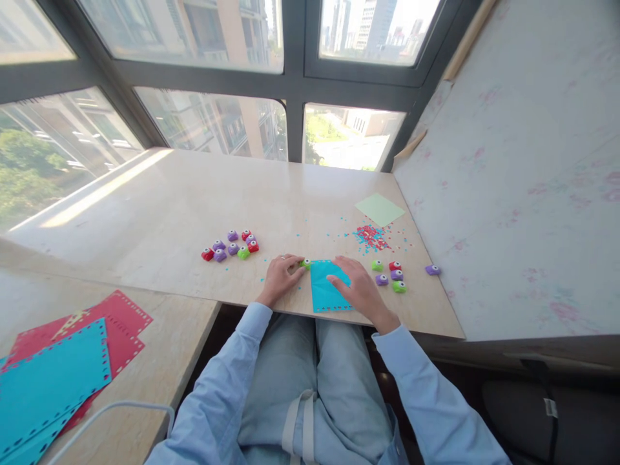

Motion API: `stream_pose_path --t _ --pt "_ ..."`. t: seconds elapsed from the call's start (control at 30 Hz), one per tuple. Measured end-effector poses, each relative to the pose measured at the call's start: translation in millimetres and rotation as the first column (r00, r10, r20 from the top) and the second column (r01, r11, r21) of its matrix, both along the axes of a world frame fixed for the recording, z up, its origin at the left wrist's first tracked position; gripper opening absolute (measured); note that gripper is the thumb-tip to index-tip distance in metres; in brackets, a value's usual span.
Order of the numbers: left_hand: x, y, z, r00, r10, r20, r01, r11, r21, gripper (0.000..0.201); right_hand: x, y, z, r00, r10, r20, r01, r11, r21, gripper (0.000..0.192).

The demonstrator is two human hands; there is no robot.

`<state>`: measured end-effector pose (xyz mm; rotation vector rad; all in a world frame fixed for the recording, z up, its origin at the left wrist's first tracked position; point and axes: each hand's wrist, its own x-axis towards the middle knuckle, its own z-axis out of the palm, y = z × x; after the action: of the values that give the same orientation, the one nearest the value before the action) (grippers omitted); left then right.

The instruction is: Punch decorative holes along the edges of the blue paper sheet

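From the head view, at the desk's point(159, 213) near edge, the left hand point(279, 278) curls closed on a small green punch point(305, 263) at the teal sheet's point(323, 290) far-left corner, while the right hand point(356, 287) presses flat and open on that sheet.

- The paper sheet point(325, 289) lies at the near edge of the table point(159, 213), straight before the person.
- The right hand point(359, 289) rests on the sheet's right part; the left hand point(281, 276) sits just left of it.
- A small punch point(306, 263) sits at the sheet's far left corner, touching the left hand's fingers.
- A cluster of punches point(231, 246) lies further left, another group of punches point(390, 276) right of the right hand.
- Behind that group lies a pile of paper bits point(372, 237), and behind that a square sheet point(380, 210).
- A stack of punched sheets point(62, 368) lies on the side counter point(159, 361), far left and near.
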<state>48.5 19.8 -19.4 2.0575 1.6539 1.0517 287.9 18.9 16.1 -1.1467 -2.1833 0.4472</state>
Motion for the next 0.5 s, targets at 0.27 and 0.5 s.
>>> stream_pose_path --t 0.27,0.5 --pt "-0.6 0.6 -0.9 1.0 0.004 0.006 -0.004 1.0 -0.011 0.022 -41.9 45.4 -17.0 0.956 -0.033 0.29 0.064 0.993 -0.096 0.038" --pt "-0.8 1.3 -0.8 1.0 -0.007 -0.004 0.007 1.0 -0.001 0.021 -37.2 50.1 -24.5 0.983 -0.07 0.167 0.093 0.986 -0.135 0.024"
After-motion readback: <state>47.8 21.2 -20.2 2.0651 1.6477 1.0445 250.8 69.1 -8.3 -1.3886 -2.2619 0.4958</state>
